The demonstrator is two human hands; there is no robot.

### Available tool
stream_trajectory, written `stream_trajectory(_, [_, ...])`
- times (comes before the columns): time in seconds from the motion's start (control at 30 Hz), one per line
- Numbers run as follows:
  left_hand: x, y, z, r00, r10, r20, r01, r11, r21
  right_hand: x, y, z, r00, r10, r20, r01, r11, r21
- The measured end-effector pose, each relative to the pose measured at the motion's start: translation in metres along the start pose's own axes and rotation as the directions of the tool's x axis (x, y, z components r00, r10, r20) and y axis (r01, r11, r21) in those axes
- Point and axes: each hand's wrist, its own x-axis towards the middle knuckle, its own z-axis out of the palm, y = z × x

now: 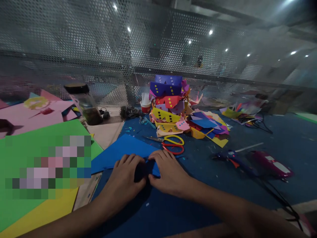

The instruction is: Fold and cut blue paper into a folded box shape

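Observation:
A blue paper sheet (pixel 123 148) lies on the dark blue table mat, with a fold near its near edge. My left hand (pixel 123 180) rests on the paper, fingers curled and pressing down. Beside it my right hand (pixel 168 173) presses on the same folded edge with its fingers bent; the two hands almost touch. Just beyond the right hand lie scissors (pixel 172 143) with yellow and red handles.
A pile of coloured paper houses and scraps (pixel 173 109) stands behind the scissors. Green (pixel 37 132), yellow (pixel 44 211) and pink (pixel 29 114) sheets lie at left, near a dark-lidded jar (pixel 85 104). A glue gun (pixel 235 160) and a purple tool (pixel 271 165) lie right. Mesh wall behind.

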Motion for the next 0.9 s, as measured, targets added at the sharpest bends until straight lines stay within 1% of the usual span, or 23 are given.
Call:
stream_trajectory(0.1, [0.001,0.000,0.001,1.000,-0.005,-0.010,0.005,1.000,-0.022,0.000,0.000,-0.001,1.000,0.002,-0.001,-0.002,1.000,0.002])
stream_trajectory(0.3, [0.003,-0.006,0.009,0.998,-0.066,-0.004,0.065,0.995,-0.072,-0.001,0.001,0.000,1.000,0.004,-0.003,-0.004,1.000,0.012])
stream_trajectory(0.43, [0.003,-0.012,0.012,0.998,-0.060,0.003,0.060,0.993,-0.103,-0.001,0.002,0.001,1.000,0.006,0.001,-0.006,1.000,0.006])
stream_trajectory(0.67, [0.002,-0.017,0.010,0.998,-0.054,0.036,0.059,0.989,-0.139,-0.001,0.002,0.000,1.000,0.017,0.020,-0.017,1.000,0.006])
stream_trajectory(0.9, [0.002,-0.023,0.011,0.999,-0.035,0.031,0.040,0.982,-0.185,-0.001,0.003,0.001,1.000,0.016,0.017,-0.016,1.000,0.006])
